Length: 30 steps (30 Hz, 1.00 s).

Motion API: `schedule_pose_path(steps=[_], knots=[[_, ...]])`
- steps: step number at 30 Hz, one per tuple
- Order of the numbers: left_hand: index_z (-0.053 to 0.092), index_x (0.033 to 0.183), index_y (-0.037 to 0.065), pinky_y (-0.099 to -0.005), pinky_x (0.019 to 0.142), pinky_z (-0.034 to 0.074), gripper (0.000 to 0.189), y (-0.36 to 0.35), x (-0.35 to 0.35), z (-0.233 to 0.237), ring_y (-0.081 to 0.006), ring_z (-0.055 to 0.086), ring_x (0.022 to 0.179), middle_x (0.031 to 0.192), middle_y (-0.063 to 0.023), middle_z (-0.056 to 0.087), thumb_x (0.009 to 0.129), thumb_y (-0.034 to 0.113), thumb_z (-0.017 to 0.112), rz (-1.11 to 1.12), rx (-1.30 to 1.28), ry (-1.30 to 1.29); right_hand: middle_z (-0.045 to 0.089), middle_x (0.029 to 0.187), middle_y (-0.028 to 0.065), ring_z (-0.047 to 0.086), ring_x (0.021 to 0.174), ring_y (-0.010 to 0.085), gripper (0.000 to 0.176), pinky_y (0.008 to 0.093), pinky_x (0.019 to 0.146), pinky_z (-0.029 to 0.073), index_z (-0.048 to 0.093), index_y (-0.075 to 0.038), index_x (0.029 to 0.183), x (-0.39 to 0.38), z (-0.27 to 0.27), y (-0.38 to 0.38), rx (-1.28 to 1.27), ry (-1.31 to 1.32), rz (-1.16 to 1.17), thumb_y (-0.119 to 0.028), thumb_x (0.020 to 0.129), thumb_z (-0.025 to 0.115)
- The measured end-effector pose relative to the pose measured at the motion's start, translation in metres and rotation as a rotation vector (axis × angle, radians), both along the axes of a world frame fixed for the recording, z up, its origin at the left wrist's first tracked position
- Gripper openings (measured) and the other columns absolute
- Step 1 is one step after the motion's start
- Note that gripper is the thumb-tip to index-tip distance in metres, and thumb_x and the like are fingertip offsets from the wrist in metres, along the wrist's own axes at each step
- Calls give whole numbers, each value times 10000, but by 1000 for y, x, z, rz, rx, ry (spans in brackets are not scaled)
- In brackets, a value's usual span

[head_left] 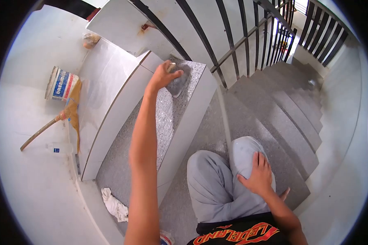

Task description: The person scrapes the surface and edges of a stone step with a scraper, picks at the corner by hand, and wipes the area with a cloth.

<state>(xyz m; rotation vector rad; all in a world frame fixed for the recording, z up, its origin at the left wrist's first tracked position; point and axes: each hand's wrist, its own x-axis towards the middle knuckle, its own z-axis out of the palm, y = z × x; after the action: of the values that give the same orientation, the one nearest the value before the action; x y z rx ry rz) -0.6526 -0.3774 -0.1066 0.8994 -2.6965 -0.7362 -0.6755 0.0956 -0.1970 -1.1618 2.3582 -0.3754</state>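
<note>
My left hand reaches forward with its fingers wrapped round the handle of a trowel. The grey blade lies on a speckled stone step, near its far end beside the railing. Part of the handle is hidden by my fingers. My right hand rests on my bent knee, fingers stretched out over the grey trousers, and holds nothing.
Left of the steps are a labelled bucket, a broom and a bottle. A white cloth lies lower left. Stairs descend on the right along a black metal railing. A plastic bag sits at the upper left.
</note>
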Motion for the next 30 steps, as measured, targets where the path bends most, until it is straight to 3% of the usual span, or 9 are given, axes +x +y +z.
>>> schedule_pose_path(steps=[2, 5, 8, 10, 12, 14, 23, 27, 30], knots=[[572, 908, -16, -360, 698, 458, 516, -2, -4, 1, -196, 563, 750, 772, -102, 589, 711, 414, 777, -54, 4, -124, 324, 1364, 274, 363, 1238, 438, 999, 497, 1030, 307, 263, 80, 1373, -1, -5, -2, -35, 11, -12, -445, 659, 724], [571, 904, -26, -355, 694, 458, 513, -2, -3, -2, -201, 562, 739, 766, -108, 589, 708, 401, 776, 20, 90, 19, 327, 1356, 269, 367, 1227, 431, 996, 501, 1016, 313, 260, 87, 1368, -1, -1, -2, -49, 17, 6, -447, 665, 722], [580, 1038, -49, -346, 753, 465, 632, 7, -6, -8, -194, 594, 851, 874, -139, 633, 714, 462, 761, -88, 63, -83, 331, 1347, 265, 369, 1218, 426, 995, 506, 1002, 319, 258, 94, 1363, 0, -2, -3, -23, 3, 13, -452, 671, 719], [580, 905, -33, -345, 699, 464, 501, 0, -10, -7, -182, 569, 740, 773, -96, 602, 710, 382, 780, 10, 77, 131, 333, 1347, 267, 371, 1216, 426, 998, 506, 1002, 319, 258, 95, 1364, -2, -1, -3, -26, 10, 1, -454, 670, 719], [585, 906, -29, -340, 700, 466, 495, 1, -18, -8, -173, 573, 749, 782, -92, 610, 710, 382, 779, 33, 72, 49, 339, 1342, 270, 371, 1215, 431, 997, 502, 1007, 317, 260, 98, 1363, -1, 1, -2, 2, 22, 15, -453, 670, 720], [591, 906, -20, -337, 706, 467, 484, 3, -21, -8, -169, 573, 756, 792, -90, 615, 708, 378, 782, -125, 105, -12, 330, 1356, 270, 364, 1229, 431, 1014, 498, 1021, 311, 250, 88, 1373, -1, -5, -1, -14, 22, 2, -463, 666, 722], [579, 902, -21, -353, 710, 465, 517, 7, -26, -3, -182, 568, 768, 789, -107, 607, 702, 410, 784, -138, 12, -24, 327, 1359, 271, 363, 1222, 440, 1006, 503, 1024, 303, 252, 89, 1373, -2, 0, -6, -7, -6, 0, -466, 674, 716], [580, 911, -19, -355, 703, 472, 493, -5, -30, -4, -191, 585, 760, 784, -113, 618, 713, 387, 779, -59, 98, 30, 306, 1375, 269, 357, 1230, 442, 1015, 503, 1028, 300, 236, 82, 1381, -2, 0, -4, 29, -27, 10, -467, 674, 715], [576, 897, -17, -357, 677, 473, 463, -7, -31, -7, -193, 590, 732, 762, -103, 621, 722, 359, 782, -117, -26, 44, 303, 1378, 270, 361, 1225, 444, 1023, 500, 1030, 300, 226, 88, 1381, 0, 1, -4, 23, 9, 9, -467, 675, 713]])
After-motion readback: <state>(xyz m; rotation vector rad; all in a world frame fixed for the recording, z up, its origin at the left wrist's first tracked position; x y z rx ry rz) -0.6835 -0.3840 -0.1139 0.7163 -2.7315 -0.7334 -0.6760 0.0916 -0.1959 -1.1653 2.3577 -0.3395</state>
